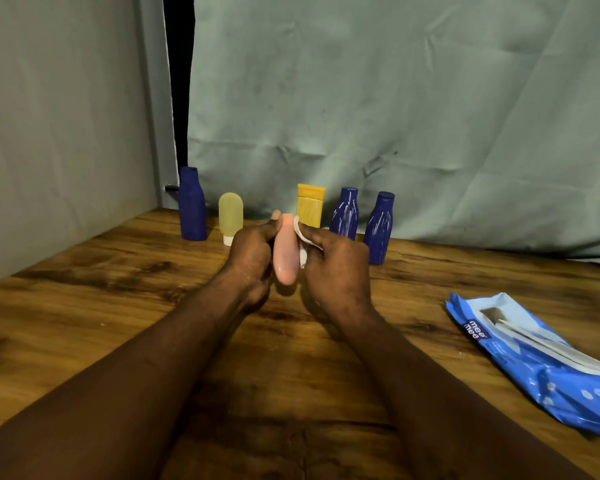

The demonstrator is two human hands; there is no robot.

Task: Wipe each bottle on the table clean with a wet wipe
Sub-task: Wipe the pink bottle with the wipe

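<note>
Pink, rounded soft-plastic bottle (284,251) is up off the wooden desk (118,306), roughly upright between both hands. I see the left hand (252,252) curled round its left side, while the right hand (336,268) pinches a small white wet wipe (300,237) against its upper right side. Along the desk's far edge stand a tall dark blue bottle (192,206), a translucent yellow-green tube (230,216) on its white cap, a flat yellow tube (310,206), a ridged dark blue bottle (344,214) and a second ridged blue bottle (380,228). A blue wet-wipe pack (541,358) lies at my right.
</note>
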